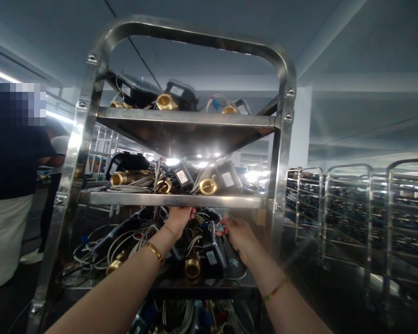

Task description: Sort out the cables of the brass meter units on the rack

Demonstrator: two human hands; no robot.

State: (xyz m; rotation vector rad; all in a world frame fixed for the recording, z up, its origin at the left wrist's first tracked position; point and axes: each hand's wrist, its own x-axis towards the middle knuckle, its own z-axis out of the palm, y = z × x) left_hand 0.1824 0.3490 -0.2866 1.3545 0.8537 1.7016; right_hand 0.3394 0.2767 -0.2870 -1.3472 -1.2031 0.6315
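From my feed both hands are reaching into the third shelf down of a steel cart (pixel 280 153), and it's tight in there. My left hand (pixel 179 219) is up just under the front lip of the shelf above (pixel 170 200), fingers curled over, buried in a tangle of grey cables (pixel 104 246); I can't tell from this angle what they're actually closed on. My right hand (pixel 237 233) is just beside it, fingers pinched together around something small with a bit of blue (pixel 221 228), right next to a black meter box (pixel 214 250) standing tilted on edge with a brass fitting (pixel 192 268) below it. The gap between the shelves is low, and the cart's uprights box in both sides, so the only open way is straight out the front toward me. The shelves above are loaded with the same black boxes and brass fittings, right up to the front edges. To the left a person in a dark top (pixel 10 157) stands near the cart. To the right there's open floor, then a row of similar carts (pixel 351 208) well apart from this one.
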